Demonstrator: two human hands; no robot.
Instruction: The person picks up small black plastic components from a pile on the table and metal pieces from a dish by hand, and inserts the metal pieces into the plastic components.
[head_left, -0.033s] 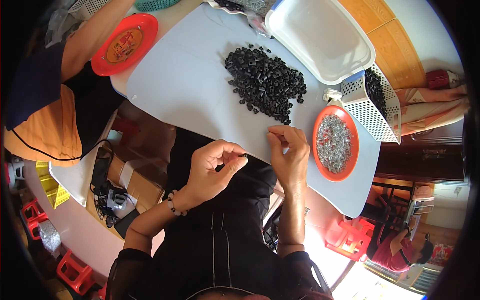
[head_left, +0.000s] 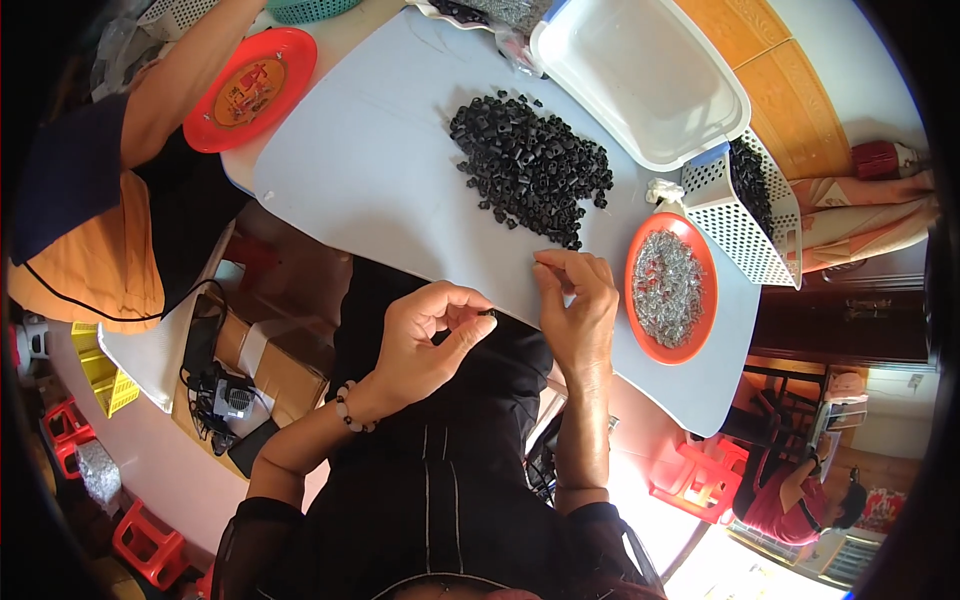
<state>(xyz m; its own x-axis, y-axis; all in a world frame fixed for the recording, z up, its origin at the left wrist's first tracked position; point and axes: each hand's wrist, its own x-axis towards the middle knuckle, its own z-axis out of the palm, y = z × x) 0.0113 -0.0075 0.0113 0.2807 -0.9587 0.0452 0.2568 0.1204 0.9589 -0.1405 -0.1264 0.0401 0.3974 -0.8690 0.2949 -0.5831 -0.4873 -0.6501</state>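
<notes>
My left hand (head_left: pixel 425 335), with a beaded bracelet at the wrist, pinches a small black plastic part (head_left: pixel 486 312) between thumb and forefinger, just off the table's near edge. To its right, my right hand (head_left: pixel 580 305) is held over that edge with thumb and forefinger together; whatever is between those fingertips is too small to make out. Beyond both hands a heap of small black plastic parts (head_left: pixel 530 165) lies on the pale blue-grey table (head_left: pixel 370 150). Close to my right hand, an orange-red plate (head_left: pixel 711 290) holds many small clear pieces (head_left: pixel 665 290).
A white tub (head_left: pixel 640 80) stands at the far right, beside a perforated white basket (head_left: pixel 720 205) with black parts. At the left, a co-worker's arm (head_left: pixel 185 85) reaches past a red plate (head_left: pixel 300 60). Boxes, cables and red stools (head_left: pixel 150 545) are below.
</notes>
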